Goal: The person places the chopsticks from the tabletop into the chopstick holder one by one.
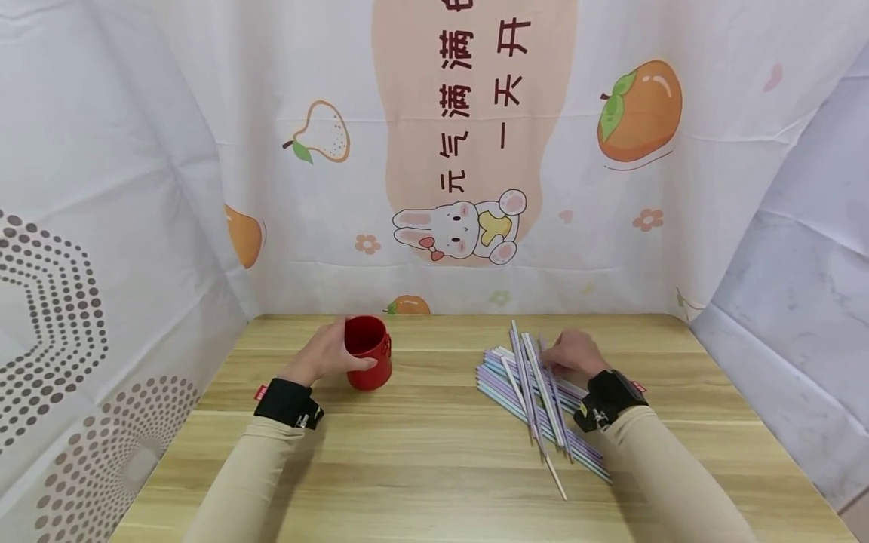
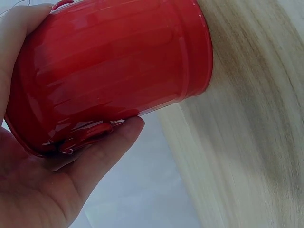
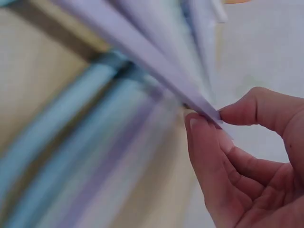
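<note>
My left hand point(image 1: 327, 356) grips a small glossy red pail point(image 1: 371, 375) by its rim and side, on the left half of the table. The pail is upright, its mouth facing up; in the left wrist view my thumb lies along its ribbed wall point(image 2: 114, 61). On the right, my right hand point(image 1: 575, 353) pinches the end of a thin purple stick point(image 3: 156, 71) between thumb and fingertips. Beneath it a loose pile of pastel sticks point(image 1: 505, 392), purple, pale blue and white, lies crosswise on the table. Blur hides their exact kind.
The wooden table point(image 1: 421, 452) stretches between the pail and the pile. Behind it hangs a white printed curtain point(image 1: 326, 226), with more cloth on both sides. One pale stick point(image 1: 555, 479) juts from the pile toward the near edge.
</note>
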`<state>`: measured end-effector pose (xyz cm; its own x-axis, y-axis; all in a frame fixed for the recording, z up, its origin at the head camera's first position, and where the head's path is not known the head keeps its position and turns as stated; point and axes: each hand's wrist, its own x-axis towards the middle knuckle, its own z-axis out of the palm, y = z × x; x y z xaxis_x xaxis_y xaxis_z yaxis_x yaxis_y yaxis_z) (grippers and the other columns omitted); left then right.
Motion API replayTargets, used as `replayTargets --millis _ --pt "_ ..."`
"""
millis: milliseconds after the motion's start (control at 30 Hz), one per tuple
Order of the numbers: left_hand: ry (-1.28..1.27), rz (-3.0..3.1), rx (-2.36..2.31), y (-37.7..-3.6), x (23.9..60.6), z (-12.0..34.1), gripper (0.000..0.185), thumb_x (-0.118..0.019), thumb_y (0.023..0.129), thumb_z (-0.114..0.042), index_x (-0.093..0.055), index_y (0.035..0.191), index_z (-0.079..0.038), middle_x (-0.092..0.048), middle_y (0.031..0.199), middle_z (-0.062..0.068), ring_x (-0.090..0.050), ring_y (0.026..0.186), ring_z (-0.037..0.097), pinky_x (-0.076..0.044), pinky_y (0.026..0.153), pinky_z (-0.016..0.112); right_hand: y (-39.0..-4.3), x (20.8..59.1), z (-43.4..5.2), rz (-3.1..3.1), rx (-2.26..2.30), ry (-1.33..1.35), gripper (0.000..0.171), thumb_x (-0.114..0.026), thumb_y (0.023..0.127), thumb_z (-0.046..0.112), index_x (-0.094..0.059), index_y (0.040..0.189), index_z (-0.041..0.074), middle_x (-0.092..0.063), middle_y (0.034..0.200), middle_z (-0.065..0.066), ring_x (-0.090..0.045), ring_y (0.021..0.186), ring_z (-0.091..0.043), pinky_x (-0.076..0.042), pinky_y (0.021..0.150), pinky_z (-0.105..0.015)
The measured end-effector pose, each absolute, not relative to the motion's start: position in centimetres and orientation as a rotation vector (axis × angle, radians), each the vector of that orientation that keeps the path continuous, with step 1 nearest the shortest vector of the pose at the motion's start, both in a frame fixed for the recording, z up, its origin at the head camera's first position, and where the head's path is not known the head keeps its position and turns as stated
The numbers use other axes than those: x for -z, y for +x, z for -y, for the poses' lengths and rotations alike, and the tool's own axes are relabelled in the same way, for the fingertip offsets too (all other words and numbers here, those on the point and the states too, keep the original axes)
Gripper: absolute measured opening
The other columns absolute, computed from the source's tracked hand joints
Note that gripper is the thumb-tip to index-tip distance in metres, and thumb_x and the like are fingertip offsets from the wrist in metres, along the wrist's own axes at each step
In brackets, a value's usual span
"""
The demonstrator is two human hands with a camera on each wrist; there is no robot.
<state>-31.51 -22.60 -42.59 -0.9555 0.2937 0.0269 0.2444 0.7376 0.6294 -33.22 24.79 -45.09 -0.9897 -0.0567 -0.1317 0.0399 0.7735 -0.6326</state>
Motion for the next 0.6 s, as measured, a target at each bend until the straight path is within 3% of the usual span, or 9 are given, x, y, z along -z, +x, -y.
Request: replayTargets --millis 167,300,467,600 --pt "0.433 -2.857 -1.02 -31.7 42.6 22.7 0.087 -0.089 0.079 -0.036 -0.041 0.144 -0.003 -0.061 0.139 0.016 -0.059 0.123 0.033 -0.061 0.095 0.047 -33.3 42.2 -24.2 -2.802 1.146 -0.081 0.02 -0.068 0.086 0.012 -0.074 0.082 -0.006 -0.072 0.063 0.0 -0.07 0.058 -0.011 -0.062 0.061 -0.029" --pt "0.445 -2.845 -1.04 -31.9 42.6 22.7 0.088 -0.089 0.078 -0.036 -0.041 0.144 -0.003 -0.061 0.139 0.015 -0.059 0.123 0.032 -0.061 0.095 0.047 -33.6 39.6 -22.9 -2.765 1.324 -0.1 0.025 -0.067 0.091 0.011 -0.07 0.099 -0.013 -0.075 0.078 -0.009 -0.072 0.065 -0.011 -0.065 0.069 -0.034" --pt "0.449 -2.836 -1.056 -31.6 42.6 22.9 0.087 -0.089 0.079 -0.035 -0.041 0.144 -0.003 -0.061 0.139 0.016 -0.059 0.124 0.032 -0.061 0.095 0.046 -33.3 37.2 -20.3 -2.811 1.514 -0.131 0.028 -0.066 0.094 0.013 -0.068 0.108 -0.012 -0.074 0.094 -0.02 -0.073 0.068 -0.01 -0.065 0.069 -0.029" --pt "0.461 -2.827 -1.078 -31.5 42.6 22.9 0.085 -0.089 0.079 -0.032 -0.041 0.144 -0.003 -0.061 0.139 0.016 -0.059 0.124 0.032 -0.061 0.095 0.046 -32.9 35.7 -17.8 -2.85 1.715 -0.194 0.026 -0.066 0.092 0.01 -0.07 0.107 -0.01 -0.073 0.093 -0.019 -0.071 0.064 -0.005 -0.063 0.064 -0.022"
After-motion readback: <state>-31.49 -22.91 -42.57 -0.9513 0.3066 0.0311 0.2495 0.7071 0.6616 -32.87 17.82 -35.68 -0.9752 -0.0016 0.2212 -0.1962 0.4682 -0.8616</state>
